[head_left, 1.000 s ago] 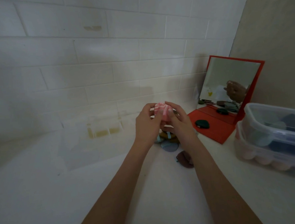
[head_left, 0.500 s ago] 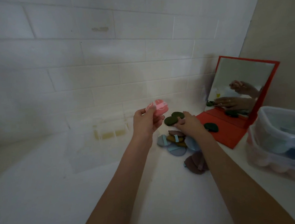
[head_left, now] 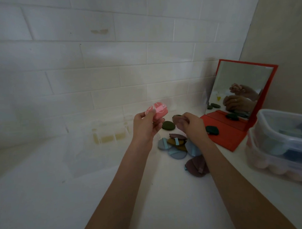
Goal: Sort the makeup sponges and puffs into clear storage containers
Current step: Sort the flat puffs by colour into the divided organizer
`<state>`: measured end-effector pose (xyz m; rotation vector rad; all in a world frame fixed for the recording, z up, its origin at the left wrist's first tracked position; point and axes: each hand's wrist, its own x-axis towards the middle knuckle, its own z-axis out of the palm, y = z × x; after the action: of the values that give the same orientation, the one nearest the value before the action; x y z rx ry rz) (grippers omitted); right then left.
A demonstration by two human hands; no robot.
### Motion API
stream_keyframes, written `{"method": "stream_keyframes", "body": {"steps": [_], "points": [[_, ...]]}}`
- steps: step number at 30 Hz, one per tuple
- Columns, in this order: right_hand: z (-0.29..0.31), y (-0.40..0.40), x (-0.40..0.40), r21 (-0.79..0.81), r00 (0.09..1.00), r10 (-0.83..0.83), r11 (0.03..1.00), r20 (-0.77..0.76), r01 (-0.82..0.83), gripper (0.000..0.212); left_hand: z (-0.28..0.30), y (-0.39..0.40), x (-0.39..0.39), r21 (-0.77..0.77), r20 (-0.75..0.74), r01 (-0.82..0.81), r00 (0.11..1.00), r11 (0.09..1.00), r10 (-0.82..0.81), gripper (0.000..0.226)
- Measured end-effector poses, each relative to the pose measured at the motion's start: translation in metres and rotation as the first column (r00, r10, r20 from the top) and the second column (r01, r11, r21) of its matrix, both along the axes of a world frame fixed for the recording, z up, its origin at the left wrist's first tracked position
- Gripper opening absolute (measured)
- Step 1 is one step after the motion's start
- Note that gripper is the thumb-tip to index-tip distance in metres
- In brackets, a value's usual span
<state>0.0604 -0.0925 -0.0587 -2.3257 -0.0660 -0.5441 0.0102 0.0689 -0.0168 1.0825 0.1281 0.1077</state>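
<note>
- Puffs (head_left: 178,146) lie loose in a pile on the counter (head_left: 115,193), nearest; I count roughly eight, overlaps making this uncertain.
- Left hand (head_left: 145,128) pinches one pink sponge (head_left: 158,111); right hand (head_left: 193,124) grips one mauve puff (head_left: 179,122).
- Risk: the light pinches could drop either.
- Two stacked clear tubs (head_left: 279,143) sit right; one clear organizer (head_left: 111,131) behind.
- Dark green puffs: one (head_left: 168,125) beside the hands, one (head_left: 211,130) stray on the red mirror base (head_left: 227,137), easily overlooked.

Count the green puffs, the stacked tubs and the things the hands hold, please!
Green puffs: 3 (mirror copies not counted)
Tubs: 2
Held things: 2, pink sponge in left hand, mauve puff in right hand
Total: 7
</note>
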Motion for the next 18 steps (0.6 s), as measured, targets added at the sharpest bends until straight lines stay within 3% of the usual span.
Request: {"method": "stream_keyframes", "body": {"steps": [4,7,11,18], "points": [[0.020,0.003,-0.010,0.280,0.995,0.094,0.957,-0.036,-0.080,0.007,-0.001,-0.008,-0.002,0.216,0.060,-0.093,0.995,0.972,0.082,0.021],[0.032,0.007,-0.016,0.425,0.976,0.206,0.892,-0.073,-0.157,0.016,-0.001,-0.006,-0.002,0.183,0.053,-0.096,0.995,0.979,0.087,0.018],[0.032,0.007,-0.024,0.420,0.953,0.278,0.884,-0.119,-0.205,0.015,0.001,-0.002,-0.004,0.110,0.038,-0.011,0.999,0.994,0.007,0.017],[0.008,-0.021,-0.027,0.136,0.988,0.044,0.990,-0.146,-0.024,0.013,0.001,-0.003,-0.006,0.184,0.070,0.037,0.996,0.982,-0.051,0.016]]}}
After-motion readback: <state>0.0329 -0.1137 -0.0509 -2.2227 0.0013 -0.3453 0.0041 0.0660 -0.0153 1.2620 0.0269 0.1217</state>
